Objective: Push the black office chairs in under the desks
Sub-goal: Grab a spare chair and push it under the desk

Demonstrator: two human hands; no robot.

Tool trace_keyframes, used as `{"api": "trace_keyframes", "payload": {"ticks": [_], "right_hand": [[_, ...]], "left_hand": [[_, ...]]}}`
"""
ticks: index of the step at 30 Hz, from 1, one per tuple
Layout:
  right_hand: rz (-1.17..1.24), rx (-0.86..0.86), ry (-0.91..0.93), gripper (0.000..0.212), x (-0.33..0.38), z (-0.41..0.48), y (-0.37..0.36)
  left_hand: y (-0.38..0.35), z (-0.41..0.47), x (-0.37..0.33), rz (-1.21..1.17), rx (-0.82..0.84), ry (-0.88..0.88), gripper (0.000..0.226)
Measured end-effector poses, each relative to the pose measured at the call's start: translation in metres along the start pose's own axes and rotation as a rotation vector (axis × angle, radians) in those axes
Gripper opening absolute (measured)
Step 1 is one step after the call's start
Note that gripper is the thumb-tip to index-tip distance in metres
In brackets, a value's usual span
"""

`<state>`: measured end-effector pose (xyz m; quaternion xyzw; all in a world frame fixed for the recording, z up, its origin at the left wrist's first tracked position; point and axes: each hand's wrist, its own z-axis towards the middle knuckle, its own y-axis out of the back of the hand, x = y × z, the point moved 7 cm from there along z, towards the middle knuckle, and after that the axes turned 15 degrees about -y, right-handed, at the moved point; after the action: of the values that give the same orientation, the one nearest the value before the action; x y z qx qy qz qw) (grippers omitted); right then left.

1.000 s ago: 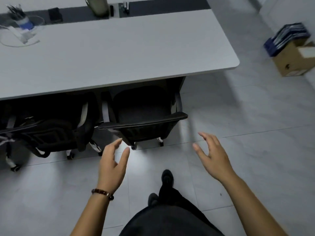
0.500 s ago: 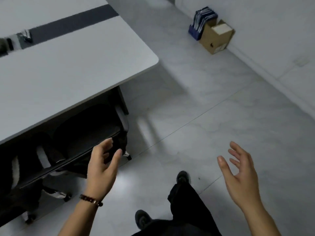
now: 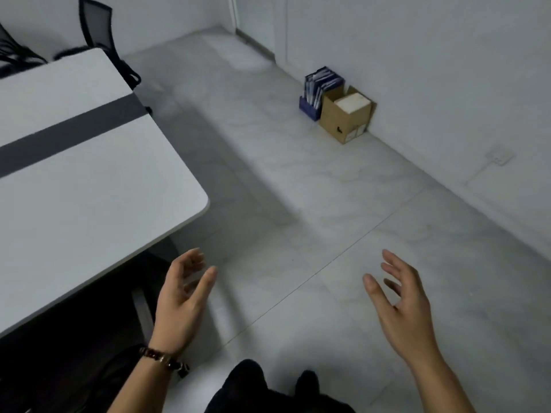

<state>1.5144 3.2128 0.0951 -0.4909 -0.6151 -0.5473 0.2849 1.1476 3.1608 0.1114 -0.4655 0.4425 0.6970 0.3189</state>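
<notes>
By the wall a brown cardboard box (image 3: 346, 116) stands open with a white block inside, touching a blue file holder (image 3: 311, 98) packed with folders. Both hands, left (image 3: 180, 299) and right (image 3: 407, 308), hang empty, their grip spread. A black chair (image 3: 89, 338) sits under the table (image 3: 89, 186), mostly lost in shadow; another chair (image 3: 100, 28) stands at the far end.

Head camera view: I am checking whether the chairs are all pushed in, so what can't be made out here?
- Chair under the near desk: only a dark shape with a grey armrest; the desktop hides the seat.
- Far chair: the desk covers its seat and base.
- Top-left dark mesh shape: cut off by the edge.
- Cardboard box label: too small.
</notes>
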Motion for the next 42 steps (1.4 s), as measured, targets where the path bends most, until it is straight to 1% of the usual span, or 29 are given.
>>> {"api": "trace_keyframes", "payload": {"ticks": [3, 5, 7, 11, 14, 19, 22, 24, 26, 29, 30, 33, 34, 36, 37, 39, 42], "right_hand": [[-0.003, 0.033, 0.045, 0.053, 0.039, 0.078, -0.002], [-0.005, 0.078, 0.05, 0.054, 0.052, 0.129, -0.017], [-0.025, 0.127, 0.049, 0.057, 0.059, 0.184, -0.041], [-0.049, 0.168, 0.058, 0.058, 0.08, 0.296, -0.088], [-0.07, 0.183, 0.03, 0.057, 0.121, 0.382, -0.107], [-0.055, 0.192, 0.085, 0.061, 0.215, 0.516, -0.135], [-0.009, 0.186, 0.088, 0.063, 0.25, 0.593, -0.163], [0.01, 0.208, 0.072, 0.064, 0.26, 0.654, -0.193], [0.007, 0.235, 0.089, 0.065, 0.272, 0.712, -0.226], [-0.015, 0.305, 0.063, 0.066, 0.299, 0.819, -0.282], [-0.032, 0.319, 0.057, 0.066, 0.308, 0.831, -0.293], [-0.053, 0.413, 0.092, 0.065, 0.374, 0.92, -0.346], [-0.071, 0.455, 0.118, 0.065, 0.404, 0.953, -0.371], [-0.101, 0.522, 0.173, 0.064, 0.45, 0.989, -0.405], [-0.116, 0.569, 0.2, 0.062, 0.474, 1.01, -0.426], [-0.154, 0.639, 0.246, 0.061, 0.513, 1.058, -0.478], [-0.16, 0.692, 0.272, 0.063, 0.553, 1.123, -0.558]], "left_hand": [[-0.014, 0.063, -0.003, -0.018, -0.073, 0.001, 0.04], [-0.029, 0.1, 0.004, -0.039, -0.107, -0.002, 0.035], [-0.046, 0.139, 0.025, -0.051, -0.155, 0.019, 0.033], [-0.08, 0.234, 0.062, -0.071, -0.228, 0.058, 0.041], [-0.096, 0.332, 0.07, -0.055, -0.241, 0.08, 0.042], [-0.115, 0.515, 0.045, -0.052, -0.204, -0.015, 0.049], [-0.133, 0.612, 0.042, -0.017, -0.176, -0.067, 0.042], [-0.149, 0.675, 0.061, 0.007, -0.163, -0.063, 0.038], [-0.166, 0.729, 0.079, 0.019, -0.172, -0.072, 0.038], [-0.186, 0.819, 0.114, 0.027, -0.241, 0.002, 0.043], [-0.19, 0.828, 0.113, 0.016, -0.249, 0.021, 0.04], [-0.186, 0.907, 0.119, 0.049, -0.342, 0.054, 0.032], [-0.178, 0.938, 0.122, 0.062, -0.373, 0.068, 0.031], [-0.167, 0.976, 0.12, 0.053, -0.403, 0.072, 0.033], [-0.157, 0.996, 0.125, 0.057, -0.444, 0.08, 0.033], [-0.138, 1.039, 0.144, 0.057, -0.542, 0.104, 0.033], [-0.123, 1.103, 0.187, 0.032, -0.635, 0.158, 0.03]]}}
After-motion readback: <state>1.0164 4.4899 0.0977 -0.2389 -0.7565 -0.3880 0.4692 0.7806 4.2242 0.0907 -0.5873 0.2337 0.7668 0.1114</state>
